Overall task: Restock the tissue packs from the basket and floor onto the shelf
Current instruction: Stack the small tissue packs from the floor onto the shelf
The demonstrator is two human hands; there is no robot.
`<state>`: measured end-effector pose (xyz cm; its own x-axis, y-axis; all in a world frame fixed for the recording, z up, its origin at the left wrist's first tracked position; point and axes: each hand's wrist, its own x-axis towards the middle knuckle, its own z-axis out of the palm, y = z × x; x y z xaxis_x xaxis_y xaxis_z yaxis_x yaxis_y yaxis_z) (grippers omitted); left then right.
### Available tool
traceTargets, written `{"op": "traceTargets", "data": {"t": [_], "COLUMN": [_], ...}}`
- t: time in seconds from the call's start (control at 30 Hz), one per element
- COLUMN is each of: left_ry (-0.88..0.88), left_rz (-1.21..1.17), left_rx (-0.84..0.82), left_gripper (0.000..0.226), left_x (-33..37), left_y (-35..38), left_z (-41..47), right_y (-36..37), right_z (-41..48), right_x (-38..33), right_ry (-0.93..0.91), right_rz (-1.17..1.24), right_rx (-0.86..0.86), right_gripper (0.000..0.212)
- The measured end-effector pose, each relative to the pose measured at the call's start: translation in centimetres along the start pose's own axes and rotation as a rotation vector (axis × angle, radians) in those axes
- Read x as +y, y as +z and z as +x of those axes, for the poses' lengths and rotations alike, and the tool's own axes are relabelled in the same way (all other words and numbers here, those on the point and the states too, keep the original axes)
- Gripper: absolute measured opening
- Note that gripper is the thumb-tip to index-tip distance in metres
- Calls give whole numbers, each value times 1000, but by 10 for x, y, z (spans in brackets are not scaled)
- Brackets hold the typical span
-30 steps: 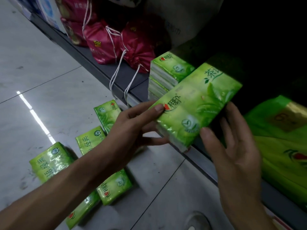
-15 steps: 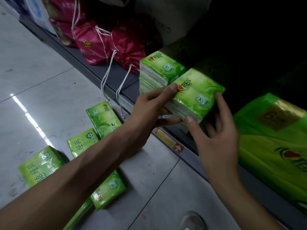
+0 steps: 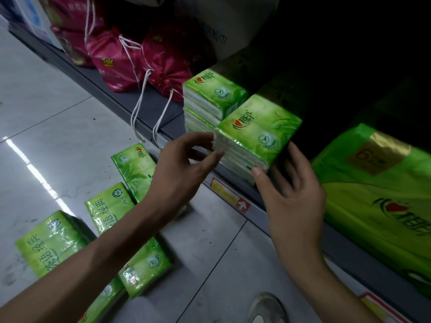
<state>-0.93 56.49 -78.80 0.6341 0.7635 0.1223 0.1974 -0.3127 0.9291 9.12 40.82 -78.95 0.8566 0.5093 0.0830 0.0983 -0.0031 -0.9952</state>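
A green tissue pack (image 3: 256, 127) lies on top of a short stack at the front of the low grey shelf (image 3: 149, 106), beside a taller stack of the same packs (image 3: 214, 94). My left hand (image 3: 179, 169) pinches the pack's near left corner between thumb and forefinger. At the pack's right side is my right hand (image 3: 291, 194), thumb on the front edge and fingers along the far side. Several more green packs (image 3: 134, 169) (image 3: 109, 206) (image 3: 49, 241) (image 3: 144, 266) lie on the tiled floor under my left forearm. No basket shows.
Red drawstring bags (image 3: 116, 59) fill the shelf to the left, their white cords hanging over the edge. A large green tissue bundle (image 3: 377, 194) lies on the shelf to the right. A price label (image 3: 231, 197) sits on the shelf lip. My shoe tip (image 3: 268, 308) is at the bottom.
The pack that both hands held tilted in front of the shelf has been pushed in and set flat on the short stack. My fingers have loosened towards its corners.
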Motion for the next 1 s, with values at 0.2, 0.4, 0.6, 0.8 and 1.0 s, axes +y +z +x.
{"op": "traceTargets", "data": {"t": [0.2,0.4,0.6,0.8,1.0], "left_ry": [33,67,74,14,-11], "left_rz": [57,75,159,195,211], "left_rx": [42,111,251,313,337], "left_gripper": [17,22,31,27,15], "left_x": [8,19,22,20,17], "left_y": [2,6,17,28,35], "left_z": [5,13,27,34,27], "right_y": [3,7,13,16,14], "right_z": [2,10,28,39,33], "right_x": [-1,-7,-11,-6,-2], "right_ry": [-20,-41,-91,-72,-70], "right_rz": [12,25,-4,-40,-59], "right_rx": [26,54,105,135,144], "right_gripper": [73,71,65,65,65]}}
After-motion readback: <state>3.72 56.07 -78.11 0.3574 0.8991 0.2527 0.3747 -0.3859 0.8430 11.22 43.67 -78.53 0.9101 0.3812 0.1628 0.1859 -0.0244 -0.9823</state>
